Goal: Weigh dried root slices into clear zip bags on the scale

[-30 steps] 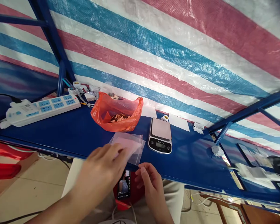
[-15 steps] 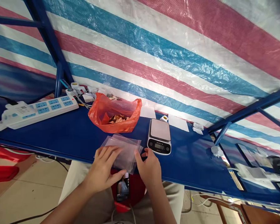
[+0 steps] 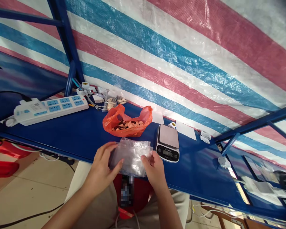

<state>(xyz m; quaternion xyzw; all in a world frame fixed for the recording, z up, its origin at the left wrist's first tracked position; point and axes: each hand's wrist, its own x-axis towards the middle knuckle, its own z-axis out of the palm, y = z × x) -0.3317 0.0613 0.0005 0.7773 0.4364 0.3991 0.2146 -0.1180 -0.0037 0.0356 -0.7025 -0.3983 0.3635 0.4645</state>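
Note:
A small stack of clear plastic bags (image 3: 131,159) is held up at the table's front edge. My left hand (image 3: 103,168) grips its left side, thumb in front and fingertips partly hidden behind the plastic. At the right side, my right hand (image 3: 154,168) pinches the bags between thumb and fingers. Just beyond them stands an orange plastic bag (image 3: 135,130), open at the top, with many brown and pinkish flat pieces (image 3: 128,124) inside. A kitchen scale (image 3: 168,143) with a silver plate lies to the right of the bags.
A white power strip (image 3: 54,109) lies at the left of the blue table (image 3: 85,140). Small bagged items and cables (image 3: 108,98) sit at the back. White paper sheets (image 3: 186,129) lie behind the scale. A phone (image 3: 126,190) rests on something red in my lap.
The plastic bags have come up off the table edge, and both hands now grip their sides. The orange bag's opening sits lower, showing more of its contents. The view has shifted slightly.

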